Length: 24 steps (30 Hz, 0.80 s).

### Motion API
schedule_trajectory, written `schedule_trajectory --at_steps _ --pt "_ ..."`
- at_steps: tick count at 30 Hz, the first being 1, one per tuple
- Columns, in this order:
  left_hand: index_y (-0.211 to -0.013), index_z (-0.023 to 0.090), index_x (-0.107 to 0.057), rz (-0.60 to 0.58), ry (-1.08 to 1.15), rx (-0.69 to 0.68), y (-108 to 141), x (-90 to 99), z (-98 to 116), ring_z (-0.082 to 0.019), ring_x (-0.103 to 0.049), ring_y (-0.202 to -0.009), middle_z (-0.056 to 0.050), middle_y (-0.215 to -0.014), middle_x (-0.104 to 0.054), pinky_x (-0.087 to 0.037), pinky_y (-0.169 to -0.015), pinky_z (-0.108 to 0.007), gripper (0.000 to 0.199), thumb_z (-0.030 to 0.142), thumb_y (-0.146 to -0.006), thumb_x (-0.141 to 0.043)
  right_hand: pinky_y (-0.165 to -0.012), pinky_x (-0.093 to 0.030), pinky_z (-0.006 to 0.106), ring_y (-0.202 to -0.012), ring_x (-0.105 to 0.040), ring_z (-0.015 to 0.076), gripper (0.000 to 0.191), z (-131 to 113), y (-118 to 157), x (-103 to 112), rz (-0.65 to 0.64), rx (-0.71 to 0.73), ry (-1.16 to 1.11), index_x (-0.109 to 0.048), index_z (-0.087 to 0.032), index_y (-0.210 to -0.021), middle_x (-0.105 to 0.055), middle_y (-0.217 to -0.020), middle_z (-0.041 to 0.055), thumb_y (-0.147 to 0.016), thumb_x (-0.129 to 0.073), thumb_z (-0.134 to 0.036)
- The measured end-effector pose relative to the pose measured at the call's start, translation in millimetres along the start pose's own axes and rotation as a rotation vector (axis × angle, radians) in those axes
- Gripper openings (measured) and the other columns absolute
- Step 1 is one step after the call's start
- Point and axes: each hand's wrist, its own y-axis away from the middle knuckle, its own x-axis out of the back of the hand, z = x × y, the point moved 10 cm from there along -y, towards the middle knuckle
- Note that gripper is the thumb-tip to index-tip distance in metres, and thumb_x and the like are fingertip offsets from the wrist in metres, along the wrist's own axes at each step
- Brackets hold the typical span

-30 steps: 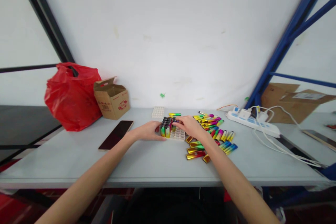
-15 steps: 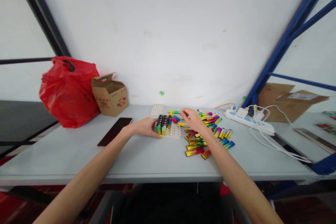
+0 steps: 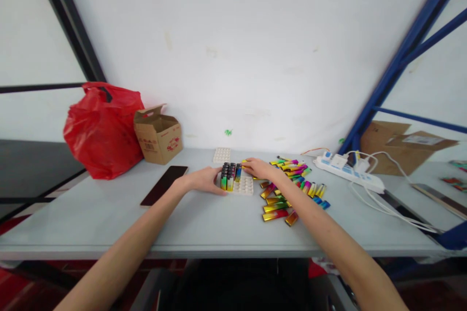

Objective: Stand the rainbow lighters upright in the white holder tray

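Note:
A white studded tray (image 3: 243, 185) lies on the table with several lighters (image 3: 228, 175) standing upright in its left part, black tops up. My left hand (image 3: 205, 180) curves around the tray's left end, thumb at the front, holding it beside the upright lighters. One blue lighter (image 3: 238, 173) stands slightly apart in the tray. My right hand (image 3: 258, 168) is at the tray's back right, fingers bent down onto a yellow lighter (image 3: 244, 161) that they partly hide. To the right, a loose pile of shiny multicoloured lighters (image 3: 275, 206) lies partly under my right forearm.
Another white tray (image 3: 222, 155) lies near the wall. On the left are a dark phone (image 3: 165, 185), an open cardboard box (image 3: 159, 137) and a red plastic bag (image 3: 104, 131). A power strip (image 3: 348, 175) with white cables lies at right, near a blue metal frame (image 3: 392, 70).
My right hand has moved left and down onto the lighters behind the tray. My left hand keeps its place at the tray. The whole view has shifted slightly.

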Motion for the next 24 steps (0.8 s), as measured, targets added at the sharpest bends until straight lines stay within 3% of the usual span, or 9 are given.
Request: schedule_trajectory --at_steps 3,8,12,15,20,24 --pt "-0.121 0.018 -0.058 0.002 -0.013 0.013 0.2 0.5 0.2 -0.022 -0.061 -0.073 -0.003 -0.084 -0.067 -0.041 -0.061 -0.029 0.074 0.067 -0.068 -0.072 -0.096 -0.046 0.032 -0.104 -0.066 0.0231 0.023 13.5 23.0 11.0 0.025 -0.036 0.006 -0.074 -0.018 -0.114 -0.071 -0.108 0.0127 -0.099 -0.057 -0.022" --pt "-0.119 0.018 -0.057 -0.007 -0.022 0.02 1.4 0.1 2.2 -0.022 -0.062 -0.075 -0.003 -0.086 -0.067 -0.042 -0.062 -0.028 0.072 0.067 -0.069 -0.072 -0.092 -0.048 0.033 -0.093 -0.067 0.0207 0.028 34.0 49.2 33.3 0.172 -0.151 -0.075 -0.073 -0.017 -0.116 -0.071 -0.103 0.0106 -0.089 -0.072 -0.022" --pt "-0.118 0.019 -0.058 0.0 -0.001 0.042 2.1 0.7 0.4 -0.022 -0.063 -0.077 -0.003 -0.089 -0.068 -0.043 -0.063 -0.028 0.073 0.069 -0.067 -0.073 -0.084 -0.054 0.033 -0.083 -0.07 0.0194 0.027 50.1 62.9 43.9 0.236 -0.245 -0.234 -0.074 -0.019 -0.111 -0.075 -0.094 0.0072 -0.084 -0.074 -0.02" --pt "-0.117 0.019 -0.059 0.002 0.001 0.052 2.7 1.3 -0.3 -0.022 -0.063 -0.077 -0.003 -0.089 -0.068 -0.043 -0.063 -0.028 0.074 0.071 -0.066 -0.073 -0.084 -0.057 0.035 -0.087 -0.074 0.0209 0.03 60.8 75.5 55.6 0.368 -0.313 -0.402 -0.073 -0.02 -0.114 -0.078 -0.099 0.0079 -0.084 -0.073 -0.02" --pt "-0.12 0.02 -0.059 0.001 0.037 0.009 3.8 2.8 5.7 -0.021 -0.063 -0.081 -0.003 -0.094 -0.068 -0.046 -0.068 -0.028 0.072 0.067 -0.068 -0.074 -0.085 -0.057 0.037 -0.091 -0.074 0.0232 0.031 66.8 87.5 66.6 0.571 -0.362 -0.718 -0.076 -0.018 -0.103 -0.078 -0.101 0.0092 -0.081 -0.075 -0.04" --pt "-0.119 0.019 -0.059 -0.003 -0.008 0.036 4.1 3.1 4.5 -0.022 -0.062 -0.078 -0.003 -0.09 -0.067 -0.045 -0.064 -0.028 0.073 0.069 -0.068 -0.073 -0.064 -0.052 0.028 -0.074 -0.066 0.0167 0.038 63.9 86.7 69.9 0.671 -0.342 -0.863 -0.07 -0.018 -0.091 -0.073 -0.087 0.004 -0.077 -0.077 -0.053"
